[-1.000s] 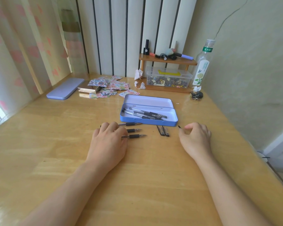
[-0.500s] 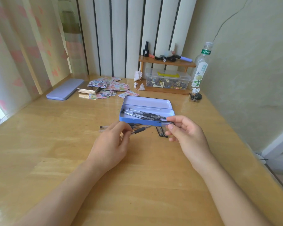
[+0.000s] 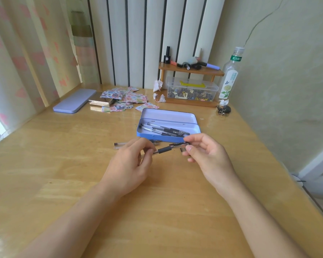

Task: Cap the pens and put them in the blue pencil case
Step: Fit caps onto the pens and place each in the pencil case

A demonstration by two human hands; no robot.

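My left hand (image 3: 129, 164) pinches the clear barrel of a pen (image 3: 163, 150) with a black grip, held just above the table. My right hand (image 3: 207, 155) holds a black cap (image 3: 179, 143) over the pen's tip end. Right behind both hands sits the open blue pencil case (image 3: 168, 139), with several capped pens (image 3: 164, 129) lying in it. Another pen (image 3: 119, 144) lies on the table left of my left hand, partly hidden. A loose cap (image 3: 183, 149) shows under my right thumb.
The case's lid (image 3: 74, 101) lies at the far left. Sticker sheets (image 3: 123, 99) are spread behind the case. A wooden shelf with a clear box (image 3: 192, 91), a bottle (image 3: 229, 75) and keys (image 3: 223, 109) stand at the back right. The table's right edge runs beside the wall.
My left hand lifted a pen off the table and my right hand picked up a cap. The two hands came together in front of the case, cap meeting pen tip.
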